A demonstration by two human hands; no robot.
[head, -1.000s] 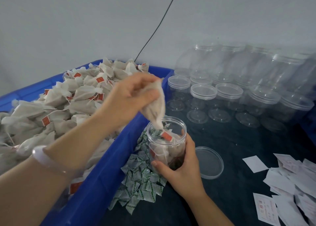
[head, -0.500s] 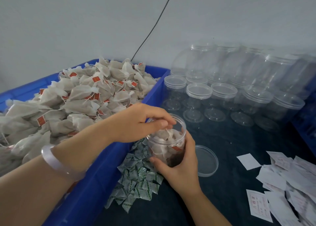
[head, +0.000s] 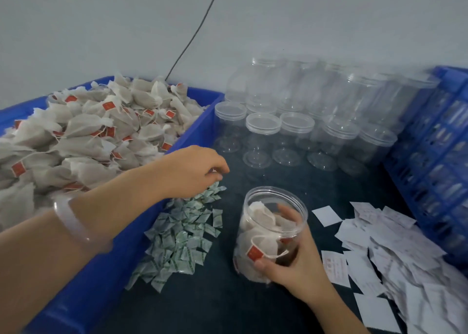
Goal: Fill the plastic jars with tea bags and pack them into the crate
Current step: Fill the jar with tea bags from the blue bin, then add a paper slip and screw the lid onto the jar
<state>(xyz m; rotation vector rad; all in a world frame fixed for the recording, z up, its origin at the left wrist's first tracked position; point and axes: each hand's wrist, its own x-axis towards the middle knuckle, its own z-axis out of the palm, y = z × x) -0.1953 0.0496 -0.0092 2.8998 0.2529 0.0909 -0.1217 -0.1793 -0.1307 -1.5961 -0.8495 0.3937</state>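
Observation:
My right hand grips a clear plastic jar on the dark table. The jar is lidless, tilted, and partly filled with tea bags with red tags. My left hand reaches over the blue bin's rim. Its curled fingertips are down on the far end of a pile of small green-and-white sachets and seem to pinch one. The blue bin at left is heaped with loose tea bags. A blue slatted crate stands at the right edge.
Several empty clear jars with lids stand at the back of the table, with larger ones behind them against the wall. Loose white paper slips lie in a heap at right, in front of the crate. A black cable runs up the wall.
My left hand let a tea bag go into the jar and moved away onto the sachet pile. My right hand drew the jar to the right and tilted it.

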